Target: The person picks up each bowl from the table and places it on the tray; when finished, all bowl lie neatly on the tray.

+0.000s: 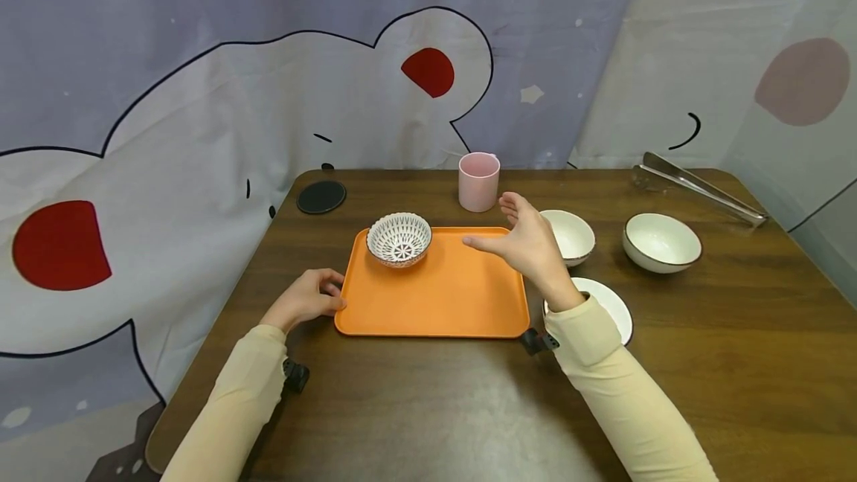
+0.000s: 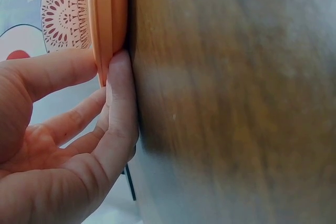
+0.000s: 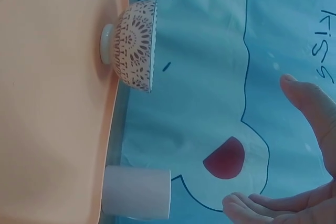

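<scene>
While the orange tray (image 1: pixel 469 292) is laid flat on the wooden table (image 1: pixel 415 407), its left edge, close to the front corner, is pinched between the thumb and fingers of the left hand (image 1: pixel 309 298), the rim being caught between the digits as seen from the left wrist. A patterned bowl (image 1: pixel 399 240) is set upright on the tray, at its back left corner. Above the tray's right part the right hand (image 1: pixel 529 240) is raised, with nothing held in it; its thumb is spread wide from the fingers, which are kept close to one another. Just behind the tray a pink cup (image 1: pixel 478 184) is stood upright on the table. To the right, a white bowl (image 1: pixel 569 235) is partly hidden by the right hand, and a second white bowl (image 1: pixel 663 242) is placed farther right, apart from it. Nearer the front, a white plate (image 1: pixel 611 309) is partly covered by the right sleeve (image 1: pixel 589 337). Metal tongs (image 1: pixel 703 190) are laid aslant at the back right, and a dark round coaster (image 1: pixel 321 197) is placed at the back left. Behind the table a printed cloth (image 1: pixel 201 125) is hung.
</scene>
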Demonstrator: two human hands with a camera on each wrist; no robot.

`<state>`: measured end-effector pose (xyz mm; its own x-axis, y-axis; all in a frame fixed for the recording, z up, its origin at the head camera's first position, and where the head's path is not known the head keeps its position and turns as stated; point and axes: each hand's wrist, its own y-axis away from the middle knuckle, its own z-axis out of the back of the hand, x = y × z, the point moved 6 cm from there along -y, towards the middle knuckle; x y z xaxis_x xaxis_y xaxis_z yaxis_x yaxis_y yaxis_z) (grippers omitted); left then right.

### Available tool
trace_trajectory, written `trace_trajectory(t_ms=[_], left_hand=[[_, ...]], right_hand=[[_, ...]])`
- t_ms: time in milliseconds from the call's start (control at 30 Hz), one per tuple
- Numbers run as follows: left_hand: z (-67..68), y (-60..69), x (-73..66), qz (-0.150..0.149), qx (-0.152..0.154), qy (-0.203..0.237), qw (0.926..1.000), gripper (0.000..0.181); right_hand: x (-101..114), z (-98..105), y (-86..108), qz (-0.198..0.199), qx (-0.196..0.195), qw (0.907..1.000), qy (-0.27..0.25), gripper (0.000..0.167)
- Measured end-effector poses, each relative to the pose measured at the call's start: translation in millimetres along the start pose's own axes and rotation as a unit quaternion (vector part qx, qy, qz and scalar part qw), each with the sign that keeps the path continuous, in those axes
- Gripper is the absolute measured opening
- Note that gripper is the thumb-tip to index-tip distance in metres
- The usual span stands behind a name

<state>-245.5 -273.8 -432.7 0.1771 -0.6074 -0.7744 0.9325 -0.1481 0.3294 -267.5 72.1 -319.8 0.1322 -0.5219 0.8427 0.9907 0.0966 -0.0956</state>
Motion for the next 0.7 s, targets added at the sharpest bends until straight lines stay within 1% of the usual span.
trace_trajectory(t_ms=[333,700], left_hand=[[0.6,0.2,-0.3,0.001,0.002,-0.004,1.0000,0.046],[-0.4,0.1,-1.1,0.003,0.002,-0.007,1.0000,0.046]], right_hand=[[-3.8,16.0,3.0,-0.003,-0.010,0.9999,0.010,0.100],[-7.0,29.1,7.0,-0.015,-0.008,0.9997,0.017,0.103]])
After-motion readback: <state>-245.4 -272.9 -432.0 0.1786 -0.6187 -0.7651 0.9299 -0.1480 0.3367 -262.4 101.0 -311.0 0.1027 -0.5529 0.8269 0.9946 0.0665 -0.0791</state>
